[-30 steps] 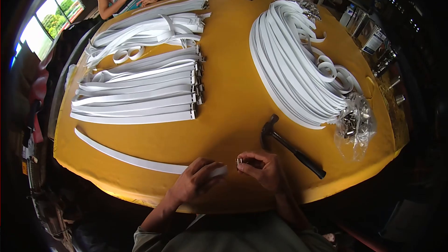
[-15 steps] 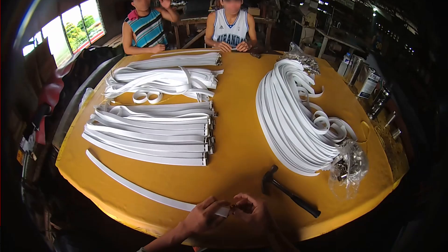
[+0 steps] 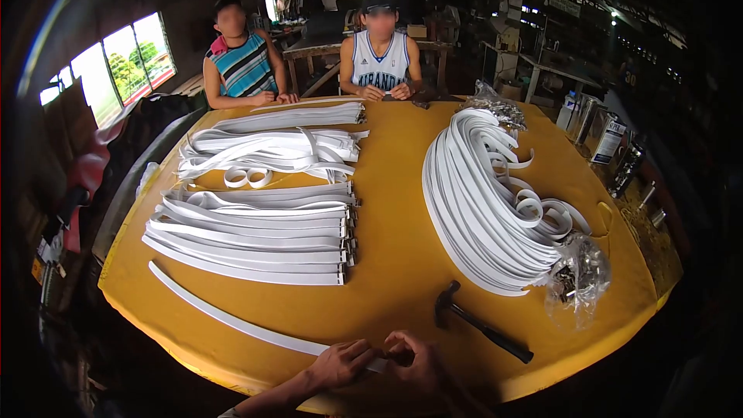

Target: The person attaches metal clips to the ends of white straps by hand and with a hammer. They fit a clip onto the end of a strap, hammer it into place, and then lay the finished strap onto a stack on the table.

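At the near edge of the yellow table (image 3: 395,255), my left hand (image 3: 344,364) is closed on the right end of a long white strap (image 3: 232,323). The strap curves away to the left on the tabletop. My right hand (image 3: 414,360) is right beside that end, its thumb and finger pinched at the strap tip; whatever small piece lies between them is too dark to make out. A black hammer (image 3: 484,325) lies to the right of my hands, its head toward the upper left.
Stacked white straps with metal ends (image 3: 248,232) lie left, looser straps (image 3: 263,147) beyond them. A curved strap bundle (image 3: 472,209) and plastic bags of metal parts (image 3: 576,275) lie right. Cans (image 3: 607,139) stand at the right edge. Two people (image 3: 240,62) (image 3: 379,58) sit opposite.
The view has tilted up slightly. The left co-worker's raised hand has come down to the table. My hands stay at the strap end, the right one slightly turned.
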Tool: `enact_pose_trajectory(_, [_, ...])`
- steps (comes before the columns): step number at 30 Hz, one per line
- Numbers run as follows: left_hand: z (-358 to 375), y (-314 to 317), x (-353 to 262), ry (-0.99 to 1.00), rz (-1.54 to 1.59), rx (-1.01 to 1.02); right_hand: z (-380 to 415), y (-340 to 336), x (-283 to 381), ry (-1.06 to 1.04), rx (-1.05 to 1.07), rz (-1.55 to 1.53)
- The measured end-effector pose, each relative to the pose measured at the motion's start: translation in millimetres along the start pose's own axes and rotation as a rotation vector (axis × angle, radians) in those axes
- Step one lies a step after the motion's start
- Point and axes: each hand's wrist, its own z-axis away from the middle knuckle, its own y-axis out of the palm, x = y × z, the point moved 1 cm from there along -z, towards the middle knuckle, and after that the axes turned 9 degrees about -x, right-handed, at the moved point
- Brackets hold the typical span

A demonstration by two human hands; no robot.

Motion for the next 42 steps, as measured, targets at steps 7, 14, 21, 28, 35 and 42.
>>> enact_pose_trajectory(7, [4, 6, 4, -0.111, 0.096, 0.027, 0, 0, -2, 0.019, -0.001, -0.024])
enact_pose_trajectory(14, [-2, 5, -1, -0.263, 0.108, -0.048, -7, -6, -14, 0.039, -0.069, -0.092])
enact_pose_trajectory(21, [-4, -1, -5, -0.276, 0.182, -0.125, -9, -17, -22, -0.001, -0.169, -0.035])
enact_pose_trajectory(28, [1, 2, -5, -0.187, 0.122, -0.16, -11, -17, -32, 0.071, -0.172, -0.183])
enact_pose_trajectory(35, [1, 20, -27, -0.217, 0.355, -0.055, -12, -21, -23, 0.008, -0.208, -0.169])
enact_pose_trajectory(42, [1, 15, -27, -0.228, 0.191, -0.072, -10, -24, -19, 0.137, -0.238, -0.391])
